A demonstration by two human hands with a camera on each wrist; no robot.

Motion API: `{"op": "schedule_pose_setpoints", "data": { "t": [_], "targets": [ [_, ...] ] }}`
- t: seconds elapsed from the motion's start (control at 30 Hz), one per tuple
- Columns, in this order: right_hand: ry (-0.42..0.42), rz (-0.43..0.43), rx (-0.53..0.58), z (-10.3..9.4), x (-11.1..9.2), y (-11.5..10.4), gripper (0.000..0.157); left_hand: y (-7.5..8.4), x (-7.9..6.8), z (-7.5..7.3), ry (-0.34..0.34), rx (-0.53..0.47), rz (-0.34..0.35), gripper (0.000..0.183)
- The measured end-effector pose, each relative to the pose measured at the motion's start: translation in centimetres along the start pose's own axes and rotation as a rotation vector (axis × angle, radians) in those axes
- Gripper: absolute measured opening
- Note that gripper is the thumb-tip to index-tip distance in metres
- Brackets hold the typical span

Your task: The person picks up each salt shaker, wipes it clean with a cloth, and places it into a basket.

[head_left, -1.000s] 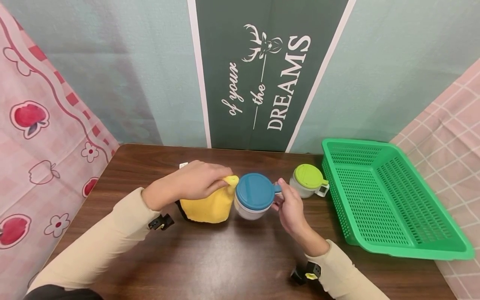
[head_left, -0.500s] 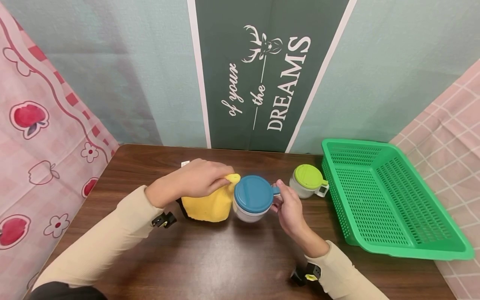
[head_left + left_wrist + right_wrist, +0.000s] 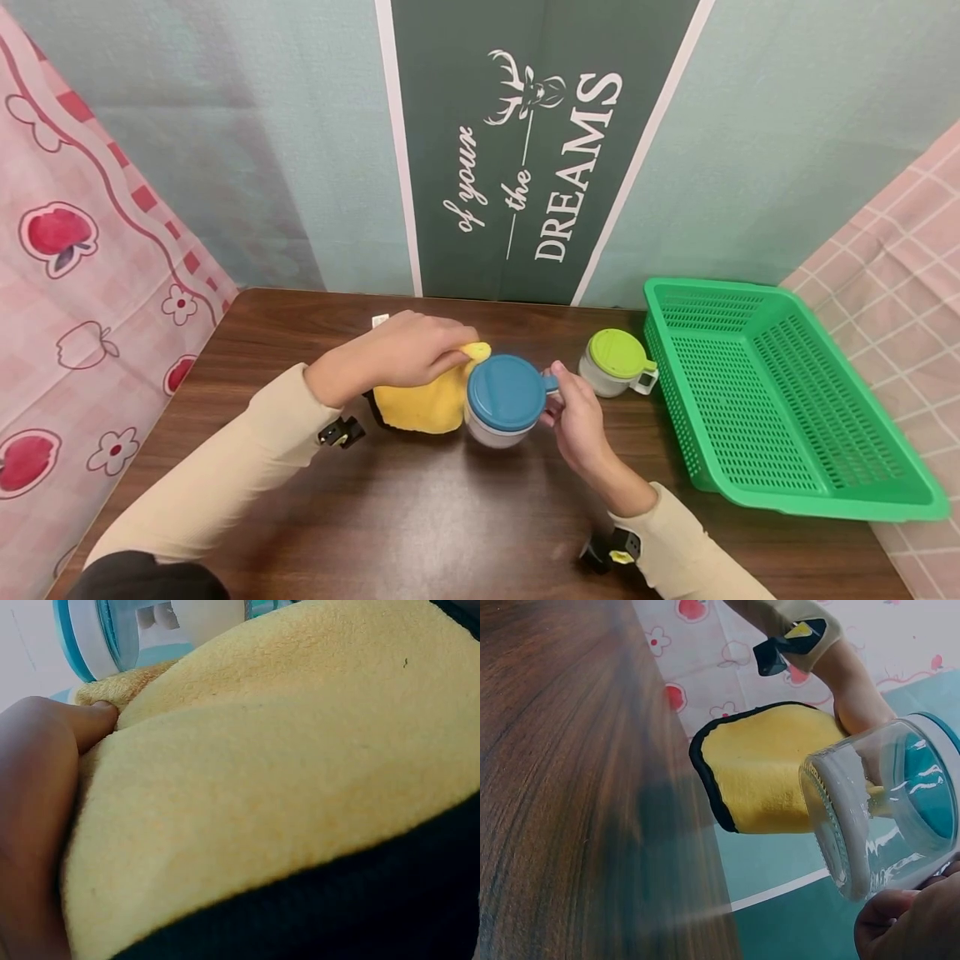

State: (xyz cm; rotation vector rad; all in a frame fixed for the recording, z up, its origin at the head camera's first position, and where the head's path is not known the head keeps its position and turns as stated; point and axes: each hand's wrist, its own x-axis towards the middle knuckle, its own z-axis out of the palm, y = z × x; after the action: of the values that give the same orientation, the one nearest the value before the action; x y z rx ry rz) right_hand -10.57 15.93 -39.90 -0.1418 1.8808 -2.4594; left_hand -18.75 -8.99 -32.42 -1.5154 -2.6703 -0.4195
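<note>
One yellow cloth (image 3: 422,408) beside a blue-lidded glass jar (image 3: 506,393)
Left grip (image 3: 416,348) pinches the cloth; right grip (image 3: 581,418) curls round the jar's handle, both above the counter (image 3: 450,525), short of its far edge.

Dark brown, wood-grain desk (image 3: 450,533), rounded at the back left corner and straight along the back edge. Glossy enough for a pale sheen across the near middle and, in the right wrist view, for a blurred greenish reflection close to one edge. Set directly on top, toward the back and right of centre: one green-lidded jar (image 3: 616,365), upright, with handle pointing right. Set at the right end: one green basket (image 3: 750,408), rectangular, open side up, slotted through floor and walls. Located just beside the jar handle, with contact impossible to confirm. Extended at the rim past the right desk edge, as seen in the head view.
</note>
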Motion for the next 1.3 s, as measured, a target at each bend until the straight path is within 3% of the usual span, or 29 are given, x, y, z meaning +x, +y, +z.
{"op": "schedule_pose_setpoints", "data": {
  "t": [0.47,1.03,1.3],
  "targets": [
    [-0.003,-0.009,-0.019,0.3,-0.3,0.0,0.052,0.0,0.9,0.2,0.017,0.001,0.017,0.003],
    [-0.012,0.007,-0.007,0.8,-0.4,0.4,0.051,0.5,2.4,0.4,0.035,-0.019,0.046,0.014],
    [-0.032,-0.026,-0.021,0.7,-0.4,0.7,0.051,1.0,3.3,0.4,-0.006,0.017,0.06,0.017]
  ]
}}
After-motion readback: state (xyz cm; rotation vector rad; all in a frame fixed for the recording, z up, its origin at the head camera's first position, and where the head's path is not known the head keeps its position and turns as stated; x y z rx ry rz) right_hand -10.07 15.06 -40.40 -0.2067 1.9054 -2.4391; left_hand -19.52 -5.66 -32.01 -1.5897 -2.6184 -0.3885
